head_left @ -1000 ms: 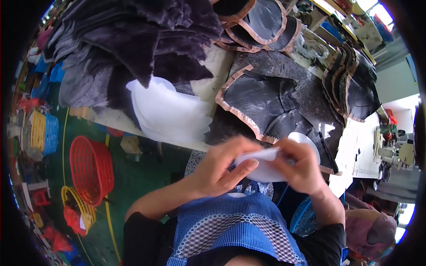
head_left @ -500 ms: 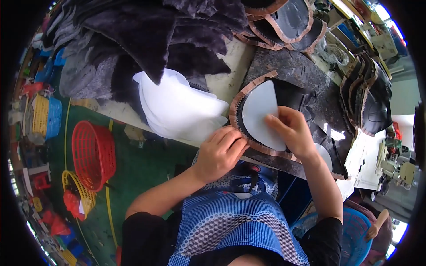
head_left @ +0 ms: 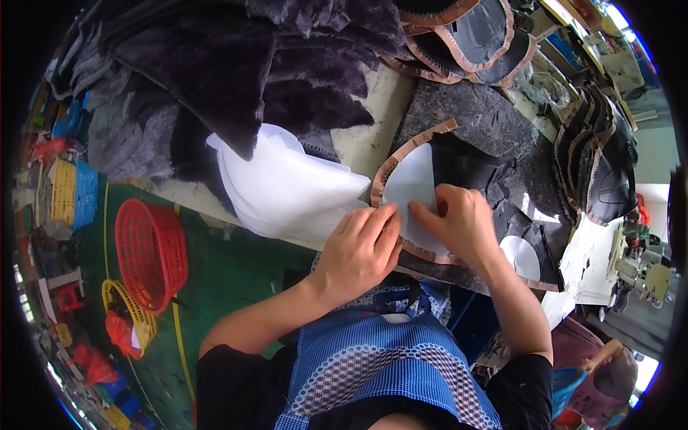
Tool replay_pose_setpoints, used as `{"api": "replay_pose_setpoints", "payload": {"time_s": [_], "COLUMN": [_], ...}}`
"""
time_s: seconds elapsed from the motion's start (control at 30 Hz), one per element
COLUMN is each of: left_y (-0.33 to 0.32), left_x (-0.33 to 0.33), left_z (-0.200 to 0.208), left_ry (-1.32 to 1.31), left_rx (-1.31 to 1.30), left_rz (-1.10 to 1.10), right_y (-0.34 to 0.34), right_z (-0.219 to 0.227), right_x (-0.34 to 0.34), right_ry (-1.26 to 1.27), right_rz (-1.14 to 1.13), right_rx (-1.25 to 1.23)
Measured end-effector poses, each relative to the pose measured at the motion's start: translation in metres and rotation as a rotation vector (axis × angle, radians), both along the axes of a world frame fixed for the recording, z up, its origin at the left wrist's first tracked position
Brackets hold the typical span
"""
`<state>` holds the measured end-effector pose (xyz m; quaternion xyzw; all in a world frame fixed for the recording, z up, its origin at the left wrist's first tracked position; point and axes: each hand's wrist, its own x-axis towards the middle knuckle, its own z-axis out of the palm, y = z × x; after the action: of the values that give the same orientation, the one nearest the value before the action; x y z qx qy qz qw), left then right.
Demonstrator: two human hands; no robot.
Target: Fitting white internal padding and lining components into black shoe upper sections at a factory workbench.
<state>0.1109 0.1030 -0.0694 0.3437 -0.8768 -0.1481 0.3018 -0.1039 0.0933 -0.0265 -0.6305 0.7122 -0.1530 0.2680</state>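
A black curved panel (head_left: 466,161) with a brown notched border lies in front of me on the dark work surface. On its left part lies a white half-round insert (head_left: 412,172), tucked up against the border. My left hand (head_left: 362,247) is closed on the brown border at the near left, its fingertips overlapping the insert's edge. My right hand (head_left: 462,222) presses its thumb onto the insert, with the other fingers curled beside its straight edge. Another white rounded piece (head_left: 521,256) shows right of my right wrist.
White cut pieces (head_left: 279,183) are stacked to the left, below a heap of dark fur pieces (head_left: 201,64). Brown-edged black panels (head_left: 476,36) lie at the back, others (head_left: 598,158) at the right. Red (head_left: 150,254) and yellow baskets (head_left: 132,315) stand on the green floor.
The white insert has moved left and down against the brown border. My right hand has shifted slightly left and down with it. At the lower right, a person has moved the blue basket away.
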Motion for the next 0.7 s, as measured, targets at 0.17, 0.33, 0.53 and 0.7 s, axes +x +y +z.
{"api": "replay_pose_setpoints", "payload": {"time_s": [0.17,0.33,0.53,0.7], "left_y": [-0.004,-0.057,-0.186,-0.258], "left_x": [0.006,0.041,0.123,0.153], "left_z": [0.011,0.06,0.209,0.248], "left_ry": [-0.148,0.087,0.433,-0.061], "left_rx": [-0.026,-0.237,-0.736,-0.759], "left_rz": [-0.073,-0.114,0.414,0.648], "right_y": [0.012,-0.003,-0.05,-0.138], "right_z": [0.031,0.034,0.127,0.216], "right_x": [0.018,-0.003,0.013,0.092], "right_ry": [0.191,-0.17,-0.339,-0.287], "right_rz": [0.42,0.268,0.36,0.433], "right_rx": [-0.441,-0.297,-0.564,-0.962]}}
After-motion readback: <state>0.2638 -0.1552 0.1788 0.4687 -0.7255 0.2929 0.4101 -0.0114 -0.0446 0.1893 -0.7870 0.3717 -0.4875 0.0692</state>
